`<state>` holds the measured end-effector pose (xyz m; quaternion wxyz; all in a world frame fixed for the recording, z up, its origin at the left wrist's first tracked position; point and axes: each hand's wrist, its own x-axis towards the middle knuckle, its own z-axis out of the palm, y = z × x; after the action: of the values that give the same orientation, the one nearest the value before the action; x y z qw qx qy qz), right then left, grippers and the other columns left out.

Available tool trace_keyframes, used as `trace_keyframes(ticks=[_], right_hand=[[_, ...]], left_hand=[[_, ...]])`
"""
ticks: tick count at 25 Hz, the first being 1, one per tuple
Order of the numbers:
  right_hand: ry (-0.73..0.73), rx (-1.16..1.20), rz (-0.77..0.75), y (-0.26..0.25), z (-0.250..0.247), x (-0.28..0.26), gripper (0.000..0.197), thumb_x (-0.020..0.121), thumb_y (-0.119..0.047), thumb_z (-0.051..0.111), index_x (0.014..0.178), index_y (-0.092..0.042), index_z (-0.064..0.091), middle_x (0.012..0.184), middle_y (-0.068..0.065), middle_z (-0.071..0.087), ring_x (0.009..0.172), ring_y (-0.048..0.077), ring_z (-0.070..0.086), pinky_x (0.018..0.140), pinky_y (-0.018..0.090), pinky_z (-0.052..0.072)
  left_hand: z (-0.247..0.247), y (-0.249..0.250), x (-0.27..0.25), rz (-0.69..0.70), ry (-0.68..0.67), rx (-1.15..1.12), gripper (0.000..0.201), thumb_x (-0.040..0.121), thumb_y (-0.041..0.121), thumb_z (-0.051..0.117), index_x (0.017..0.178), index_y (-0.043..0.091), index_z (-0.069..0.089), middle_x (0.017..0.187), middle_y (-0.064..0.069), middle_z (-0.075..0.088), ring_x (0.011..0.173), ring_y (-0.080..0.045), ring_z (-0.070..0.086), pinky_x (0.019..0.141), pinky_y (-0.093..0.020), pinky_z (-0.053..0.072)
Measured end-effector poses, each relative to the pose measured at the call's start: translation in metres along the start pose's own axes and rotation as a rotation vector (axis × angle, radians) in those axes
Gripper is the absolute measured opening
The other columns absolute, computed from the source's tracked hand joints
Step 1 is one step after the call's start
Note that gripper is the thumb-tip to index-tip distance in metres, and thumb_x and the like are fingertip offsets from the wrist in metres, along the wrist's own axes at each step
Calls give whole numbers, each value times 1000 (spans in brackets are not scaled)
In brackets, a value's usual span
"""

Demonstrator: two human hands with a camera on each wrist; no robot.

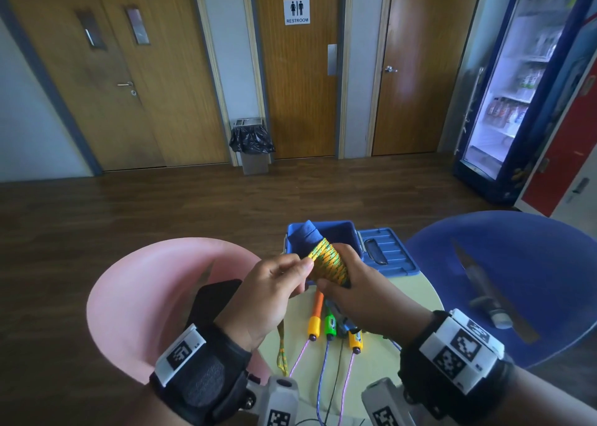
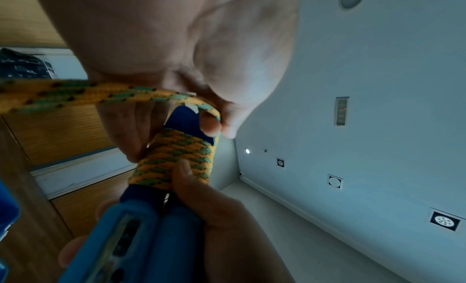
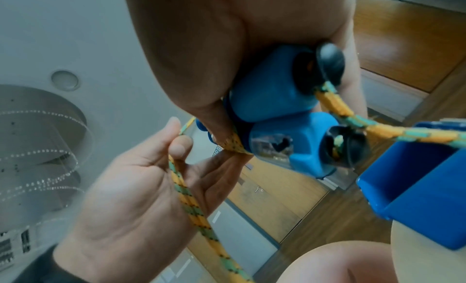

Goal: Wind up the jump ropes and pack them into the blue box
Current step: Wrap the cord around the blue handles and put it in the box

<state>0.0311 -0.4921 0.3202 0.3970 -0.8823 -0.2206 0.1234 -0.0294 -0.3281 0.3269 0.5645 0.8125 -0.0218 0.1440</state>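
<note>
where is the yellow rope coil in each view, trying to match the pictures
Head: yellow rope coil sits centre, between both hands, before the blue box.
Left wrist: coil is centre, wound round the blue handles.
Right wrist: the coil itself is hidden behind the right hand; only loose rope and the handle ends show.
Shared landmark: the blue handles.

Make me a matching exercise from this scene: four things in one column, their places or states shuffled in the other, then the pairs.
Things:
1. yellow rope
2. box
3. lid
4. orange handle

States:
A. lying on the table
B. open, behind the hands
C. wound round the blue handles
D. off, right of the box

Pairs: 1-C, 2-B, 3-D, 4-A
</note>
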Motion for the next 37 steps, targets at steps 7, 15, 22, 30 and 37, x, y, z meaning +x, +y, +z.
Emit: trace_keyframes(ticks=[7,15,22,30,37], right_hand=[[-3,388,102,1,2,-6,15,93,-30,66,106,-27,59,89,-5,70,82,9,69,74,20,56],[-197,836,183,4,-9,-16,36,89,-24,67,119,-4,60,111,33,66,90,40,64,87,50,53],[-341,1056,188,5,-12,-23,43,87,-31,64,122,-5,61,103,30,61,86,43,60,89,56,46],[-355,1115,158,-14,3,-26,34,83,-31,65,108,-9,70,96,27,64,75,37,65,75,45,55],[-290,1118,143,-23,11,-32,33,81,-28,66,106,-6,68,95,27,64,76,36,66,72,45,57]], left_hand=[[6,-14,7,-83,149,-85,47,95,29,64,57,3,51,56,-5,53,64,-35,60,65,-29,48],[1,-17,14,-126,172,-219,45,90,20,69,47,15,57,54,-5,60,57,-20,65,63,-34,53],[-3,-8,6,-132,52,-451,35,79,22,76,51,9,58,60,-14,60,57,-20,60,56,-23,50],[-21,-12,0,-118,-86,-687,31,82,20,58,54,8,53,64,-16,51,59,-24,52,56,-27,47],[-37,-26,-2,-91,-119,-601,32,75,27,72,52,12,55,68,-15,60,67,-24,62,66,-30,54]])
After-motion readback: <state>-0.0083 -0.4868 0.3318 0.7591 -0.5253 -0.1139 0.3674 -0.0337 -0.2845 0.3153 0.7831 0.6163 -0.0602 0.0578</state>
